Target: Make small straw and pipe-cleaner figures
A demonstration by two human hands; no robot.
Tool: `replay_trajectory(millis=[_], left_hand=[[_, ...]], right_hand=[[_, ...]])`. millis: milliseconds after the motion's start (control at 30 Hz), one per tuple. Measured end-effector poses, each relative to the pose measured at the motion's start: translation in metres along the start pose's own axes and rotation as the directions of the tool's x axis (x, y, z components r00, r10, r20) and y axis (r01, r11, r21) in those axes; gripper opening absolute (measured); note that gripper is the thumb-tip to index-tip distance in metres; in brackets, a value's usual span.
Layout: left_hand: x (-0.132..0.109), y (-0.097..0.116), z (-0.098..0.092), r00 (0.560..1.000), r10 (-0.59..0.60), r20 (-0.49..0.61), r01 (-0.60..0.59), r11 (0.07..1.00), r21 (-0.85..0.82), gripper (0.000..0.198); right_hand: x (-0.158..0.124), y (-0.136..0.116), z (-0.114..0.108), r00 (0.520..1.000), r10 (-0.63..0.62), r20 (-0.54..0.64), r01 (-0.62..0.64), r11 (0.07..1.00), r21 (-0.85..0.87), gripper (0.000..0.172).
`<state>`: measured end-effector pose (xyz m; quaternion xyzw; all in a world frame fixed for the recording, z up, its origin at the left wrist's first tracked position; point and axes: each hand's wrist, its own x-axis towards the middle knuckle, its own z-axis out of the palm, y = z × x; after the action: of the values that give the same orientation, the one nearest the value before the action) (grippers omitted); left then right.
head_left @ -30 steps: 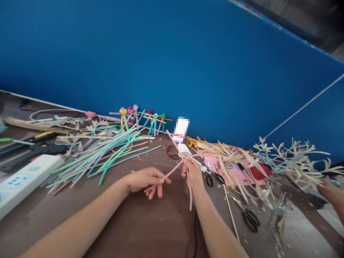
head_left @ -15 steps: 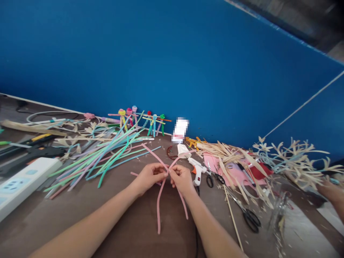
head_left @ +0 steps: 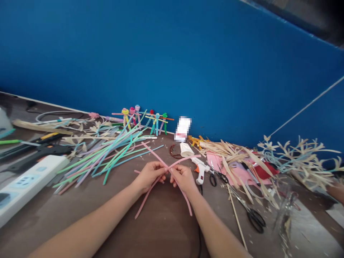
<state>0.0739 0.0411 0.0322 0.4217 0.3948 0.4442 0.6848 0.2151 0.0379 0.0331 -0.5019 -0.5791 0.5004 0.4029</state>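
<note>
Pink pipe cleaners (head_left: 153,152) cross in an X between my two hands, just above the brown table. My left hand (head_left: 151,176) pinches them on the left of the crossing, thumb against forefinger. On the other side of the crossing my right hand (head_left: 182,178) pinches them too, its fingertips almost touching the left ones. Two ends hang down below the hands and two reach up and outward; a short end sticks out left of my left hand. The exact join is partly covered by my fingertips.
Loose pastel pipe cleaners (head_left: 113,154) lie to the left, near a white power strip (head_left: 34,182). Small pipe-cleaner figures (head_left: 145,118) lean on the blue wall. Right are a glue gun (head_left: 200,170), black-handled scissors (head_left: 256,219), dried strips (head_left: 225,150) and another person's hand (head_left: 335,191).
The lower left pink end has swung from hanging nearly straight down to slanting out left under my left hand. My hands stay together at the crossing. The view has shifted slightly.
</note>
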Motion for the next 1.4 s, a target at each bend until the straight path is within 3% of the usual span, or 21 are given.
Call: replay_trajectory(millis=[267, 533, 1000, 1400], left_hand=[[0.0031, -0.0045, -0.0021, 0.999, -0.041, 0.011, 0.042, 0.998, -0.056, 0.020], [0.0033, -0.0036, -0.0041, 0.996, -0.090, 0.001, 0.090, 0.995, -0.049, 0.013], [0.0047, -0.0042, -0.0058, 0.997, -0.060, -0.057, 0.056, 0.996, -0.068, 0.010], [0.0052, -0.0050, -0.0090, 0.996, -0.087, 0.027, 0.089, 0.992, -0.087, 0.013]], right_hand=[[0.0011, -0.0001, -0.0001, 1.000, 0.028, 0.000, -0.028, 0.998, -0.047, 0.020], [0.0009, -0.0014, -0.0018, 0.996, 0.066, 0.056, -0.067, 0.998, 0.021, 0.022], [0.0001, 0.0018, -0.0006, 0.993, 0.090, 0.074, -0.096, 0.992, 0.087, 0.017], [0.0002, 0.0023, 0.0000, 0.995, 0.073, 0.065, -0.078, 0.995, 0.067, 0.021]])
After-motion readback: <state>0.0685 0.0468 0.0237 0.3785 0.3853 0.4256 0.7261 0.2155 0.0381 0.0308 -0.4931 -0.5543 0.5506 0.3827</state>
